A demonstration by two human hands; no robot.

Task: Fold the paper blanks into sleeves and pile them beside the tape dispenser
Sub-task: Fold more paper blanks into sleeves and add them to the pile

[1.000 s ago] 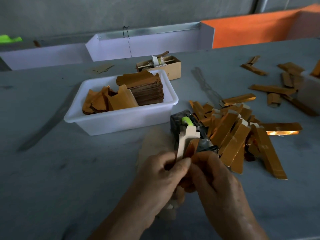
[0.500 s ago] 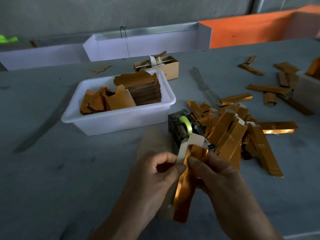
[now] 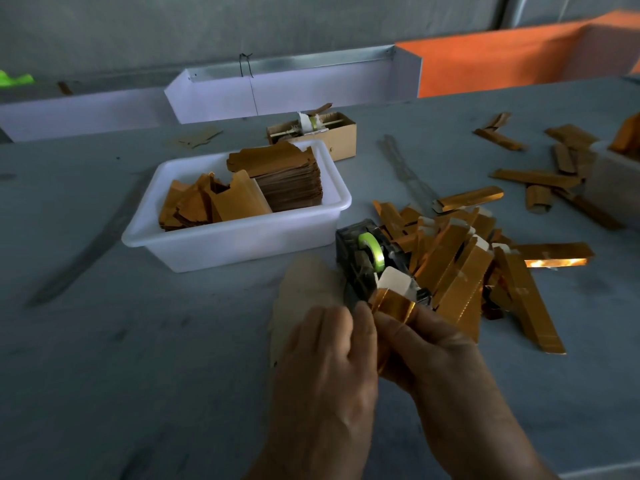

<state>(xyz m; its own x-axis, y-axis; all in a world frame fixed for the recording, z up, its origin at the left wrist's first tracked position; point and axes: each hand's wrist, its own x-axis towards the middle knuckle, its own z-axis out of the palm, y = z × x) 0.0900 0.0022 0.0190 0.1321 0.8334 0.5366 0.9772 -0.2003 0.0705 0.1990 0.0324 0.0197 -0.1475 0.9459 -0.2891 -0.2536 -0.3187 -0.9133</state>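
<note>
Head view: both hands low centre, close together over the desk (image 3: 104, 358). Left hand (image 3: 325, 355) and right hand (image 3: 429, 351) each have their grip clamped on one gold paper blank (image 3: 393, 306), partly folded, w/ its white flap up, held just in front of the tape dispenser (image 3: 367, 258). Dispenser is dark w/ a green roll. Pile of folded gold sleeves (image 3: 460, 268) lies right beside it, on its right. White tub (image 3: 239, 237) w/ stacked flat blanks (image 3: 287, 181) sits left of the dispenser. Small cardboard box (image 3: 332, 133) behind the tub. More sleeves scattered far right.
</note>
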